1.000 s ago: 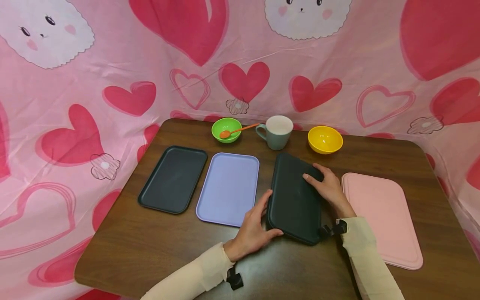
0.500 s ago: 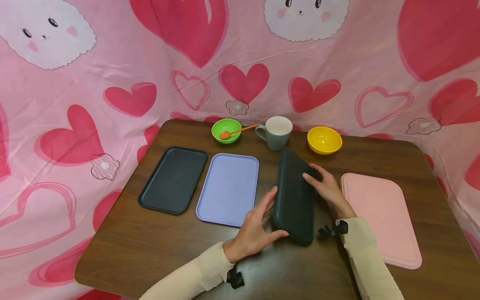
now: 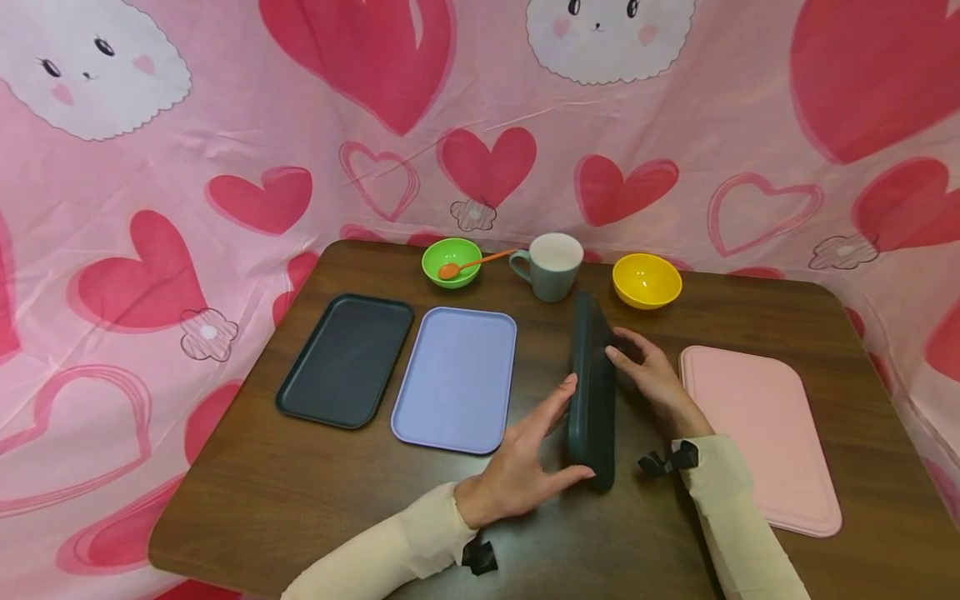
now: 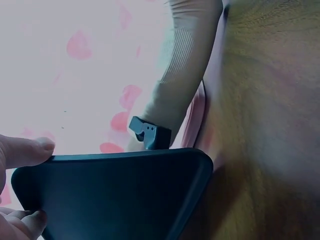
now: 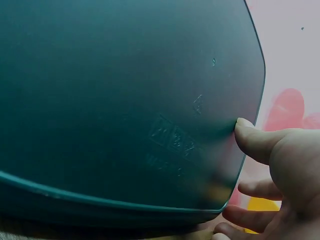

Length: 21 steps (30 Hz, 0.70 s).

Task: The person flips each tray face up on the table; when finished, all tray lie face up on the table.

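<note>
A dark green-black tray (image 3: 592,400) stands nearly upright on its long edge in the head view. My left hand (image 3: 517,471) holds it from the left, thumb at the near end and fingers along its upper edge. In the left wrist view, a finger and thumb pinch the tray (image 4: 120,195) at one end. My right hand (image 3: 656,383) grips its far right side, thumb on the face turned to the right. The right wrist view shows raised markings on that face of the tray (image 5: 125,110), with the right hand's fingers (image 5: 257,189) behind the edge.
Left of the held tray lie a lavender tray (image 3: 455,379) and another dark tray (image 3: 347,360). Pink trays or boards (image 3: 761,437) lie to the right. Along the back stand a green bowl (image 3: 450,254) with an orange spoon (image 3: 476,265), a mug (image 3: 555,271) and a yellow bowl (image 3: 647,283).
The dark tray has tipped from a slant, underside up, to nearly upright, its left edge rising and moving right. My left hand has followed it right; the right hand stays about where it was.
</note>
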{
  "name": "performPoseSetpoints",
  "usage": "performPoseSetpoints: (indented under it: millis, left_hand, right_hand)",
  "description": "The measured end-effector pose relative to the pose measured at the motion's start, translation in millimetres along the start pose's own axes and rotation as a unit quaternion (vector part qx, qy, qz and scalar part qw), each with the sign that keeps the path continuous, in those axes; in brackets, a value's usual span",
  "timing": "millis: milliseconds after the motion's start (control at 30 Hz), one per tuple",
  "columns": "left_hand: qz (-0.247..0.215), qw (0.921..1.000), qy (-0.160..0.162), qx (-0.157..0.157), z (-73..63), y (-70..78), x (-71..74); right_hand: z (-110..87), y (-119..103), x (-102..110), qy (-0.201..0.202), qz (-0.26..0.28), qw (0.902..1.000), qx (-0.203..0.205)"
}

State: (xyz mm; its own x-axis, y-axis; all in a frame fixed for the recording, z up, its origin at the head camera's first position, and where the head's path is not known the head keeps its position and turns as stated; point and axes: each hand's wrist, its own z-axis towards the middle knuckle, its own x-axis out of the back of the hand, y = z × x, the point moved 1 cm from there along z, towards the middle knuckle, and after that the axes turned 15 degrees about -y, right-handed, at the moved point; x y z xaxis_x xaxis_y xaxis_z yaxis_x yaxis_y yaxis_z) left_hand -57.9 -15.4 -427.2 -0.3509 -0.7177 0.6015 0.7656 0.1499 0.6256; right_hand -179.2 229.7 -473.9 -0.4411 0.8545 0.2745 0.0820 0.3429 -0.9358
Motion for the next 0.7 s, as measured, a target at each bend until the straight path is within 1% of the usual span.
performPoseSetpoints:
  millis: [133, 233, 433, 600, 700]
  left_hand:
    - [0.025, 0.9997, -0.003, -0.006, 3.4, 1.6, -0.5]
    - [0.047, 0.9989, -0.008, -0.007, 4.9, 1.8, -1.3]
    - [0.071, 0.9973, -0.012, -0.015, 8.3, 2.6, -3.3]
    - [0.087, 0.9959, -0.017, -0.016, 11.7, 3.7, -5.1]
    - [0.094, 0.9952, -0.023, -0.016, 13.9, 4.3, -6.0]
  right_hand:
    - [-4.0, -5, 1, 0.007, -0.003, 1.0000, 0.002]
    - [-10.2, -13, 2, 0.010, -0.012, 0.9999, 0.007]
    - [-26.6, -40, 3, 0.016, -0.032, 0.9987, 0.035]
    - [-38.6, -63, -2, 0.021, -0.039, 0.9971, 0.062]
    - [-44.3, -74, -5, 0.017, -0.045, 0.9963, 0.072]
